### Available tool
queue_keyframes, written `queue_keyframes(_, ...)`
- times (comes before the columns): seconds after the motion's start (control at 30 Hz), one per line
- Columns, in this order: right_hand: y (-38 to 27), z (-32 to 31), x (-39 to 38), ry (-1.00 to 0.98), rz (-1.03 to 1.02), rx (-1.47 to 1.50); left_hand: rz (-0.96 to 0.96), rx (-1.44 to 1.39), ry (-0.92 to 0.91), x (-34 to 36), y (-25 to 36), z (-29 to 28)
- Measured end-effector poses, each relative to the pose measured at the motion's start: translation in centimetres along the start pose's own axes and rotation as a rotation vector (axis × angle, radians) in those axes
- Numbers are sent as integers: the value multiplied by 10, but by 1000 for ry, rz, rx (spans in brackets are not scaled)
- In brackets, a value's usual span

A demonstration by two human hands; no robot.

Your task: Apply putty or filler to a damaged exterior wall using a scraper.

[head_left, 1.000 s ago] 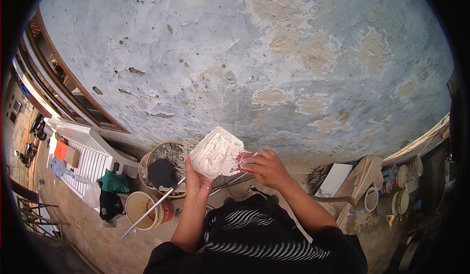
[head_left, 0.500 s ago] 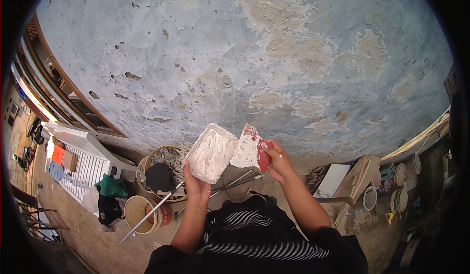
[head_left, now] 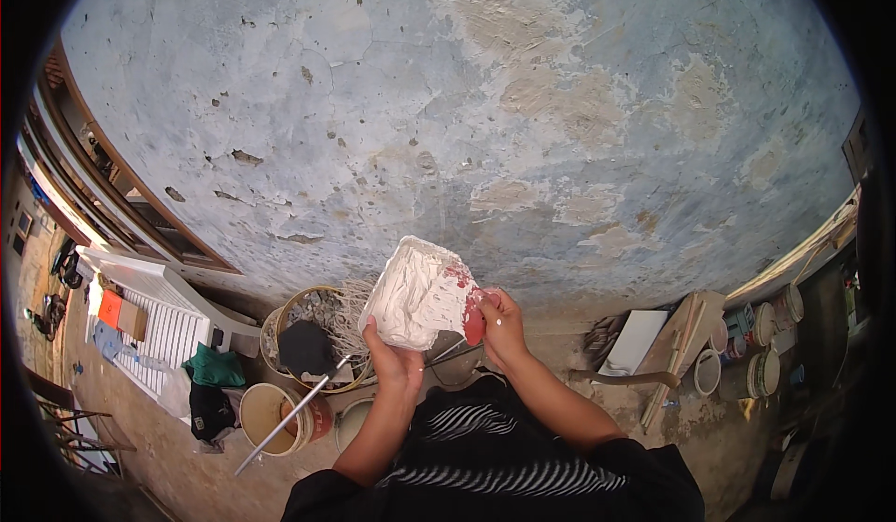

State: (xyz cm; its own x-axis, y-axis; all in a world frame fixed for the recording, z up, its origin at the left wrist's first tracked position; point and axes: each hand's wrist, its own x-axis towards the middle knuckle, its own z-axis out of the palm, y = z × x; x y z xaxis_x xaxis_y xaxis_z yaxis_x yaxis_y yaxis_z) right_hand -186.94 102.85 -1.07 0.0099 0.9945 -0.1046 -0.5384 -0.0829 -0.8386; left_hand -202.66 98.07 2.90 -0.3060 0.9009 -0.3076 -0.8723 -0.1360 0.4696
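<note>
My left hand (head_left: 396, 361) grips a shallow rectangular tray of whitish filler paste (head_left: 403, 291) from below, its thumb on the near left edge. My right hand (head_left: 504, 328) is closed on a red putty knife (head_left: 474, 318) whose wide blade is smeared with the same paste. The blade reaches over the tray's right side and appears to touch the paste there. White smudges mark my right fingers. Ahead stands a blue-grey wall (head_left: 373, 83) with cracks, chipped spots and rough beige filler patches (head_left: 560, 102).
Left on the floor are a bucket (head_left: 271, 419), a round tub of rubble (head_left: 322, 307) with a dark cloth, a metal pole (head_left: 289, 417) and a white slatted bench (head_left: 154, 321) carrying boxes. To the right lie boards (head_left: 686, 340) and several paint buckets (head_left: 751, 373).
My right hand has moved left, bringing the putty knife from beside the tray onto its right side. My left hand and the tray have shifted slightly right.
</note>
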Motion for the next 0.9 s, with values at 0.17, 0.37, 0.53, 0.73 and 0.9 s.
queue_keyframes(0.17,-11,-7,-11,-42,105,34,11,15,-6,1,0,-6)
queue_keyframes(0.37,2,-21,6,34,33,27,0,9,-14,10,-2,-9)
queue_keyframes(0.53,28,-69,53,163,-29,-36,65,16,41,26,-10,-26)
queue_keyframes(0.73,54,-196,113,596,301,12,99,-1,116,60,-16,-39)
queue_keyframes(0.9,92,-241,164,603,477,-3,97,16,160,101,-40,-54)
